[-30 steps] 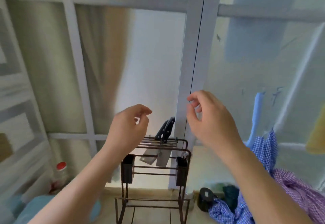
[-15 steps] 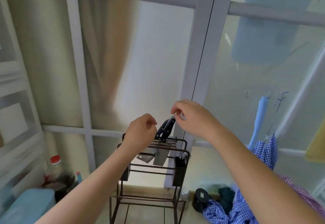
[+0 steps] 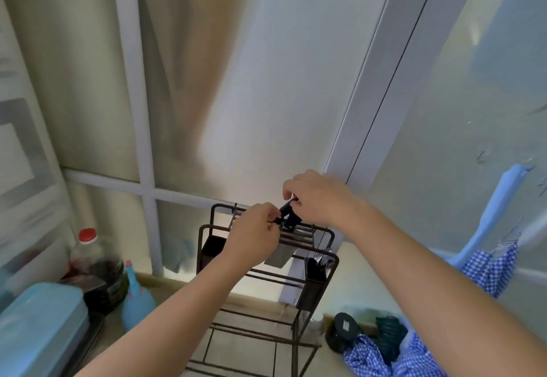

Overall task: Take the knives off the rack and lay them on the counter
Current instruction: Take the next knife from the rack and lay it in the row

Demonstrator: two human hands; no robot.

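Head view. Both hands met at the top rear of a dark wire rack (image 3: 299,322) standing against the window frame (image 3: 381,104). The left hand (image 3: 251,236) was curled, its fingertips pinched on the end of one black knife handle (image 3: 276,220). The right hand (image 3: 318,197) was curled over the upper end of a second black knife handle (image 3: 286,209), thumb and forefinger closed on it. Both knives sat in the slotted top rail of the rack, handles tilted up; one broad grey blade (image 3: 278,255) hung below the rail, partly hidden behind the left hand. Whether either knife had lifted clear of its slot could not be told.

A dark cup (image 3: 313,285) was fixed at the right side of the rack and another (image 3: 211,250) at the left. Left of the rack stood a bottle with a red cap (image 3: 88,255), a light blue spray bottle (image 3: 136,299) and a pale blue lidded bin (image 3: 41,326). Right of the rack lay blue checked cloth (image 3: 384,359) beside a black round object (image 3: 343,327). A pale curtain (image 3: 183,80) showed behind the frosted glass.
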